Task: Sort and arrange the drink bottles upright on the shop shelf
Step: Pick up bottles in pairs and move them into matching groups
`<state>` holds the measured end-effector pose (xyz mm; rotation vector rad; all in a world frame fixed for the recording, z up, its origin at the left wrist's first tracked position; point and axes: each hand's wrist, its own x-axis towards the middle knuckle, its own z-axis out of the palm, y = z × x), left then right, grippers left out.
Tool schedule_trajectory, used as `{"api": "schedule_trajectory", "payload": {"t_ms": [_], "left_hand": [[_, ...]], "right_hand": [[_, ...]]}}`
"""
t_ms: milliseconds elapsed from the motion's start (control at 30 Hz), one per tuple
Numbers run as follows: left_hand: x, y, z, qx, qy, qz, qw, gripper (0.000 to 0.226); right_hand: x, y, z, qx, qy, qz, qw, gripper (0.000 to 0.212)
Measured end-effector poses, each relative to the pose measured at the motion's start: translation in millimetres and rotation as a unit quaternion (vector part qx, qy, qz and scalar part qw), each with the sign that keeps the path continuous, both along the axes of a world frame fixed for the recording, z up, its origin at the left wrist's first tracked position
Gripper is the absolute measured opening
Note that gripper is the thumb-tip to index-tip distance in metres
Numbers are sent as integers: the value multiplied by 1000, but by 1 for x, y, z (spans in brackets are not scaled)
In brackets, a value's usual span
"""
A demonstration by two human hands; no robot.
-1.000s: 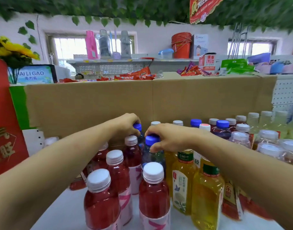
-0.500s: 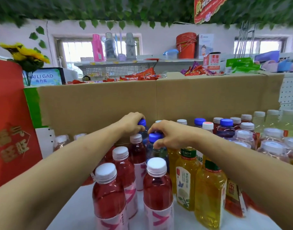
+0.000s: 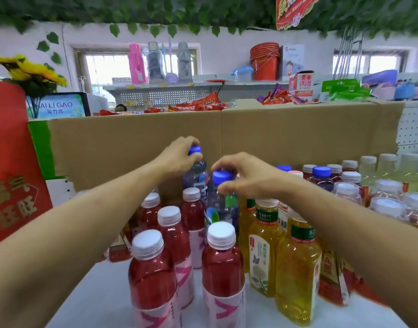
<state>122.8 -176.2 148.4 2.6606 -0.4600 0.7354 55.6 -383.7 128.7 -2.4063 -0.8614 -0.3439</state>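
Head view: pinching blue cap of rear bottle (image 3: 195, 172) with left hand (image 3: 177, 158), body below fingers. Gripping cap of front bottle (image 3: 223, 204) with right hand (image 3: 249, 177), fingers curled over top. Both roughly upright, side by side; red bottles (image 3: 223, 263) in front, yellow bottles (image 3: 298, 273) right, cardboard (image 3: 132, 143) behind.

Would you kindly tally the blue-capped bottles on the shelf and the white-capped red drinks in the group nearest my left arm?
Blue-capped bottles: 4
White-capped red drinks: 5
Total: 9
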Motion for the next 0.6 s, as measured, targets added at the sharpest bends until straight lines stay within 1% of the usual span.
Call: {"api": "schedule_trajectory", "payload": {"t_ms": [133, 233, 333, 433, 533, 600], "left_hand": [[-27, 2, 35, -96, -91, -36, 991, 35], [-47, 1, 52, -173, -147, -50, 973, 36], [-69, -4, 64, -247, -186, -74, 948, 34], [-93, -15, 79, -291, -226, -99, 924, 31], [-120, -25, 93, -330, -248, -145, 899, 18], [-137, -28, 102, -340, -280, -152, 885, 18]], "right_hand": [[-9, -5, 27, 149, -28, 8, 988, 44], [-15, -2, 37, 241, -63, 6, 968, 42], [-23, 3, 46, 322, -86, -5, 943, 37], [-38, 2, 59, 386, -117, -11, 915, 32], [-56, -8, 74, 451, -124, 10, 884, 29], [-68, -18, 82, 489, -127, 15, 863, 23]]}}
